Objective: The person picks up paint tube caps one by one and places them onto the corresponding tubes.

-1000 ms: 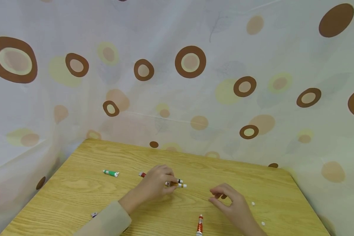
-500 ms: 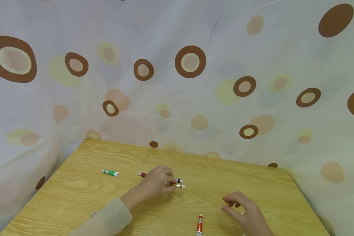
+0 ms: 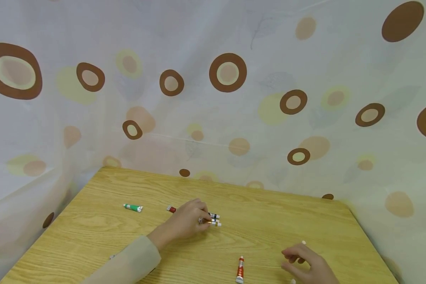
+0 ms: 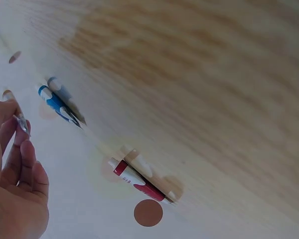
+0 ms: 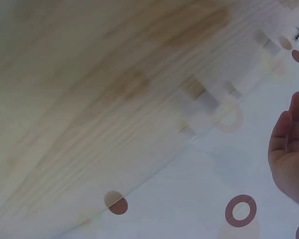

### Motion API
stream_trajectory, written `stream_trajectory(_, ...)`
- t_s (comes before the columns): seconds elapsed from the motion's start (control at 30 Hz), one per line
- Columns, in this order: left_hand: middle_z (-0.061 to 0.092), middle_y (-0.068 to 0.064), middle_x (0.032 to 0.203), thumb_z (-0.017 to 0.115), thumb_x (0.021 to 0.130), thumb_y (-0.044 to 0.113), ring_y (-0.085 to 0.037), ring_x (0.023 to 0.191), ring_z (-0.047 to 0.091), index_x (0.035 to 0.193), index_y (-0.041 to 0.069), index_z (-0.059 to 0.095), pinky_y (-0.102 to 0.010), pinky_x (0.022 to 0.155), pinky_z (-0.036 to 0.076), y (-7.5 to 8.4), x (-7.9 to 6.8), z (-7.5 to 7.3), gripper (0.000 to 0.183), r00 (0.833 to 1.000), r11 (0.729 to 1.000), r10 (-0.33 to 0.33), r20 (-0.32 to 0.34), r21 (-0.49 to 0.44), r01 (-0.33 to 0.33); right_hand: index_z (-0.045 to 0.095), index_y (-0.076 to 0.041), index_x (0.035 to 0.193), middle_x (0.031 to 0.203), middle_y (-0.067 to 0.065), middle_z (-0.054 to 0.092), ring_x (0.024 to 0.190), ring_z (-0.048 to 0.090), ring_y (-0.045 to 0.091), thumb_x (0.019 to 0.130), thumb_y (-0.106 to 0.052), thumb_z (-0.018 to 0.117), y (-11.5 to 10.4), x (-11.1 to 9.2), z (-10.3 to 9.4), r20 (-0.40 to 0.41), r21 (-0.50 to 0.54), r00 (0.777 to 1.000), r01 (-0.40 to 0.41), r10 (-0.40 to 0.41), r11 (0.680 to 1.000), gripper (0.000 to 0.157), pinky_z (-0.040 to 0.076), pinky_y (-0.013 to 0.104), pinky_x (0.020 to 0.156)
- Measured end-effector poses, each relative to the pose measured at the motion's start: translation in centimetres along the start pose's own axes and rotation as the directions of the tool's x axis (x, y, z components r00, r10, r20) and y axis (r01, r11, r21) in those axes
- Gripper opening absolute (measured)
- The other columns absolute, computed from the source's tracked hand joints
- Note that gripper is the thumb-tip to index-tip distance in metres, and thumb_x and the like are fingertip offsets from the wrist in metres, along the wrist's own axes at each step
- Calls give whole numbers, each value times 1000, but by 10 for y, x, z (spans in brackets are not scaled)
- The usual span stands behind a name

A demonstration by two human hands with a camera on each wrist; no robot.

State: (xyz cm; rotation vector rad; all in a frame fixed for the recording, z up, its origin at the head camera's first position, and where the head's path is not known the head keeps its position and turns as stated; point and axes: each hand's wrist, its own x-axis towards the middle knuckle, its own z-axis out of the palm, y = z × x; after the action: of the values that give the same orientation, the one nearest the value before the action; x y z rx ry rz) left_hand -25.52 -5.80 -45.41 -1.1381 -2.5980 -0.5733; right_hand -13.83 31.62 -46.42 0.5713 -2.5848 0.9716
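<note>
My left hand (image 3: 188,219) pinches a small paint tube (image 3: 215,224) with a gold band and white cap between thumb and fingers. In the left wrist view that tube (image 4: 20,112) shows its crimped silver end below the thumb. Close to the fingertips lies a dark-banded tube (image 3: 215,216), and a blue tube (image 4: 57,104) shows in the left wrist view. A dark red tube (image 3: 171,209) is partly hidden behind the hand. My right hand (image 3: 310,266) is off to the right, thumb and fingers apart and loosely bent, with nothing seen between them. A small white disc (image 3: 303,242) shows just beyond it.
A green paint tube (image 3: 133,207) lies at the back left of the wooden table (image 3: 255,213). Nearer the front lies a red tube (image 3: 240,270). The left sleeve (image 3: 135,260) half covers another tube end (image 3: 112,256). A patterned sheet (image 3: 227,118) hangs behind.
My right hand has moved right and toward the front edge. The gold-banded tube has shifted slightly left in the left hand, which otherwise stays in place.
</note>
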Motion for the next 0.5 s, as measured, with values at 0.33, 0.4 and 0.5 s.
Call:
stream_trajectory(0.33, 67, 6, 95, 80, 91, 24, -3, 84, 54, 98, 15, 83, -17, 75, 51, -5, 1, 6, 12, 995, 999, -44, 87, -22, 46, 74, -16, 107, 97, -10, 71, 83, 60, -4, 86, -10, 82, 17, -16, -12, 131, 41, 991, 18, -23, 999, 23, 46, 20, 63)
stream_trajectory(0.4, 67, 5, 94, 80, 92, 24, -2, 81, 53, 98, 15, 83, -16, 73, 50, -5, 2, 6, 12, 994, 999, -43, 97, -24, 46, 73, -18, 108, 99, -12, 70, 86, 60, -4, 86, -10, 81, 23, -18, -13, 162, 53, 985, 56, -64, 997, 24, 45, 19, 64)
stream_trajectory(0.5, 68, 5, 93, 80, 92, 24, -2, 80, 53, 97, 14, 83, -16, 72, 49, -5, 2, 7, 12, 994, 999, -40, 97, -25, 43, 71, -17, 110, 104, -15, 68, 91, 60, -4, 86, -8, 79, 33, -20, -16, 235, 79, 965, 104, -120, 991, 27, 45, 18, 66)
